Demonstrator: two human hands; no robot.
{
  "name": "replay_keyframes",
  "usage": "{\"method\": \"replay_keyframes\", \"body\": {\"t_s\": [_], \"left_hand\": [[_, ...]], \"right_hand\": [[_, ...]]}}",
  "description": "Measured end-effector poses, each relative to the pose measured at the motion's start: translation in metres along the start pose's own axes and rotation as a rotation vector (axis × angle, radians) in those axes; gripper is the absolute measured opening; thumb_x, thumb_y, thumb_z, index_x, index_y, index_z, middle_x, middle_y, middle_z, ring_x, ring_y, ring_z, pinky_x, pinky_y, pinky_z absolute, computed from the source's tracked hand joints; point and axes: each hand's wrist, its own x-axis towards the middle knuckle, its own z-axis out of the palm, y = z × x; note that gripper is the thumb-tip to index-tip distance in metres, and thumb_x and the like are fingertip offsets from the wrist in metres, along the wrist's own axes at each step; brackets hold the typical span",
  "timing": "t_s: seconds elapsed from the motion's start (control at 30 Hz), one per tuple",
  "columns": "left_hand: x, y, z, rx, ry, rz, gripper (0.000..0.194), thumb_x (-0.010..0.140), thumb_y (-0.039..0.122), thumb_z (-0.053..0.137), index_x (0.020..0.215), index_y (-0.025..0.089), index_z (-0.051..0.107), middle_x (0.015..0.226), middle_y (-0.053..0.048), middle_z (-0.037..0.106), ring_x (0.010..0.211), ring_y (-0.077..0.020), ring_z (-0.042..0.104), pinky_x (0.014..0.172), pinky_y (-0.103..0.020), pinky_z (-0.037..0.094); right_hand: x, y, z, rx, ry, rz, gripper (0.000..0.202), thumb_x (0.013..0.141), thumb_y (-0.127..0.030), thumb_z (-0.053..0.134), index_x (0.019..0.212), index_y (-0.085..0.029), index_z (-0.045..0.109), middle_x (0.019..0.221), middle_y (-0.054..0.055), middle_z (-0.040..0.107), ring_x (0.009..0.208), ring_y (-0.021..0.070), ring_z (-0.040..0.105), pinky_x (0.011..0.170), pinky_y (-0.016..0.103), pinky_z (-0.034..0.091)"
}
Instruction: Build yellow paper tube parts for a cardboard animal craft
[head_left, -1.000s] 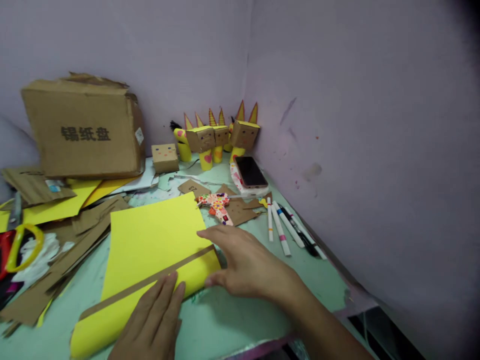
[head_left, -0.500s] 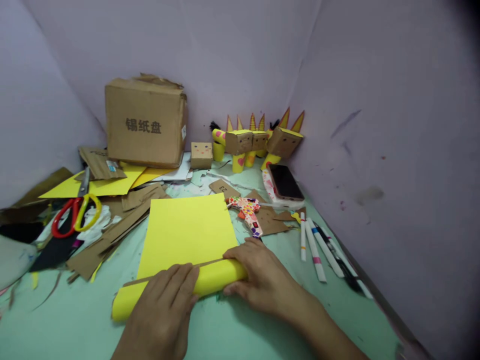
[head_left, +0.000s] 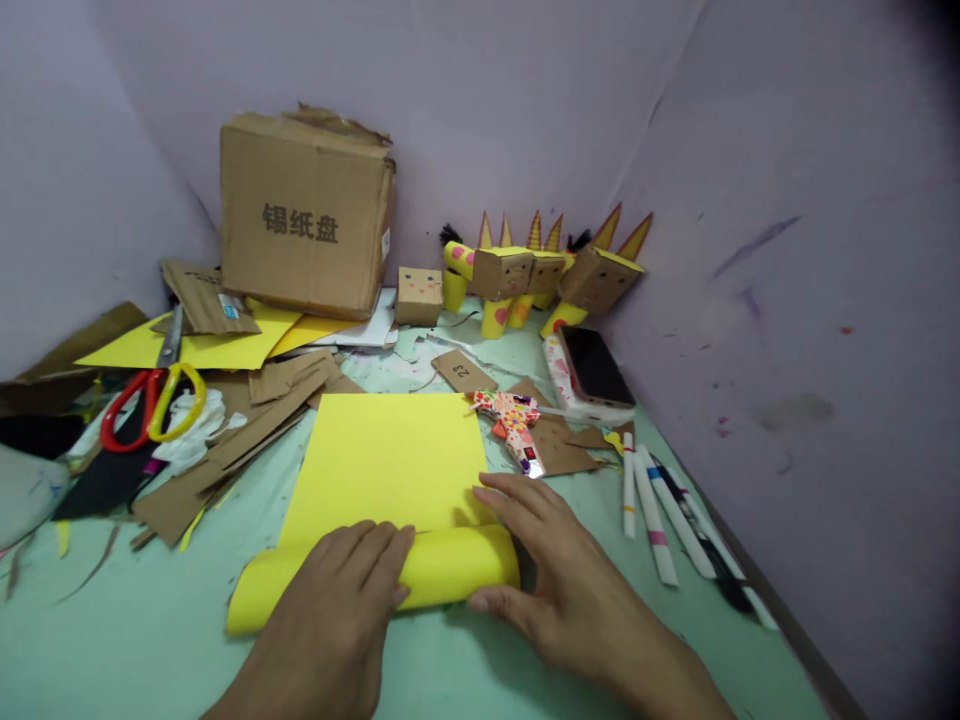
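Note:
A yellow paper roll (head_left: 459,565) lies across the front edge of a flat yellow sheet (head_left: 394,450) on the green tabletop. My left hand (head_left: 341,590) is closed over the middle of the roll, fingers together on top and the thumb at the near side. Around the roll's right end, my right hand (head_left: 559,570) is curved with thumb and fingers apart; whether it touches the roll is hard to tell. A brownish rim shows at the roll's left end. Just beyond the sheet's right edge rests a floral-patterned glue gun (head_left: 514,420).
Scissors (head_left: 154,410), cardboard strips (head_left: 240,440) and yellow paper (head_left: 225,350) lie left. A cardboard box (head_left: 307,215) stands behind. Several giraffe-like paper figures (head_left: 499,275) and a small box (head_left: 419,297) stand at the back. A phone (head_left: 598,365) and markers (head_left: 656,515) lie right.
The roll has turned away from me, hiding the brown edge along its top. My right hand has loosened and shifted right at its end. The view has shifted slightly.

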Motion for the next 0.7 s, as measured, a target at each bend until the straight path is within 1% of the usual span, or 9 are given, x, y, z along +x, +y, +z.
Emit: {"method": "replay_keyframes", "body": {"t_s": [0.07,0.17,0.3,0.37,0.47,0.53,0.6,0.63,0.7], "left_hand": [[0.003,-0.001,-0.002,0.007,-0.013,0.021,0.034,0.080,0.008,0.038,0.110,0.010,0.053,0.094,-0.011,0.066,0.086,-0.0236,0.059,0.075,-0.037,0.048],[0.010,-0.002,-0.007,0.020,-0.027,0.063,0.032,0.078,0.008,0.039,0.106,0.010,0.055,0.090,-0.011,0.067,0.082,-0.0227,0.060,0.072,-0.036,0.050],[0.019,-0.003,-0.011,0.000,-0.033,0.077,0.029,0.078,0.007,0.039,0.101,0.011,0.056,0.087,-0.011,0.068,0.078,-0.0217,0.061,0.070,-0.035,0.052],[0.021,-0.002,-0.013,-0.016,-0.054,0.057,0.030,0.078,0.006,0.037,0.100,0.010,0.057,0.086,-0.012,0.068,0.077,-0.0219,0.061,0.069,-0.036,0.052],[0.021,0.003,-0.016,-0.062,-0.143,-0.023,0.032,0.077,0.005,0.035,0.099,0.009,0.058,0.084,-0.013,0.066,0.076,-0.0230,0.060,0.068,-0.039,0.052],[0.017,0.007,-0.017,-0.088,-0.195,-0.077,0.034,0.077,0.008,0.038,0.106,0.009,0.056,0.088,-0.013,0.065,0.080,-0.0245,0.059,0.072,-0.042,0.050],[0.012,0.010,-0.017,-0.045,-0.180,-0.099,0.038,0.080,0.015,0.041,0.116,0.009,0.050,0.107,-0.017,0.061,0.095,-0.0287,0.055,0.083,-0.047,0.044],[0.010,0.012,-0.016,-0.029,-0.186,-0.104,0.039,0.082,0.020,0.042,0.119,0.010,0.047,0.113,-0.017,0.058,0.101,-0.0292,0.053,0.087,-0.048,0.041],[0.005,0.014,-0.015,-0.008,-0.213,-0.112,0.041,0.084,0.028,0.044,0.121,0.012,0.044,0.115,-0.014,0.057,0.103,-0.0276,0.051,0.093,-0.048,0.036]], "right_hand": [[-0.005,-0.001,-0.002,-0.001,0.046,-0.001,0.066,0.068,-0.033,0.073,0.124,-0.013,0.044,0.128,0.014,0.047,0.118,0.0258,0.039,0.099,0.041,0.033],[-0.009,-0.010,0.000,0.004,0.050,0.006,0.059,0.067,-0.026,0.074,0.119,-0.018,0.047,0.118,0.008,0.055,0.108,0.0229,0.046,0.093,0.037,0.038],[-0.003,-0.018,0.015,-0.100,0.023,-0.038,0.052,0.065,-0.021,0.075,0.112,-0.021,0.053,0.109,0.004,0.061,0.097,0.0236,0.052,0.086,0.038,0.038],[0.003,-0.017,0.024,-0.184,0.015,-0.073,0.050,0.063,-0.023,0.077,0.108,-0.019,0.055,0.104,0.005,0.065,0.092,0.0246,0.055,0.083,0.040,0.038],[0.007,-0.010,0.033,-0.236,0.018,-0.107,0.047,0.060,-0.022,0.079,0.102,-0.019,0.058,0.094,0.003,0.068,0.084,0.0241,0.058,0.080,0.039,0.037],[0.007,-0.003,0.035,-0.237,0.034,-0.146,0.045,0.060,-0.021,0.078,0.101,-0.020,0.058,0.092,0.001,0.068,0.082,0.0228,0.059,0.078,0.037,0.037],[0.007,0.006,0.035,-0.273,0.007,-0.232,0.045,0.065,-0.016,0.073,0.106,-0.021,0.056,0.093,0.000,0.068,0.081,0.0205,0.059,0.077,0.034,0.039],[0.007,0.010,0.034,-0.292,-0.010,-0.299,0.044,0.067,-0.016,0.071,0.108,-0.021,0.055,0.094,0.000,0.068,0.080,0.0197,0.060,0.076,0.033,0.040],[0.009,0.018,0.033,-0.347,-0.047,-0.363,0.045,0.070,-0.016,0.067,0.112,-0.020,0.053,0.095,0.001,0.068,0.080,0.0192,0.060,0.075,0.032,0.042]]}}
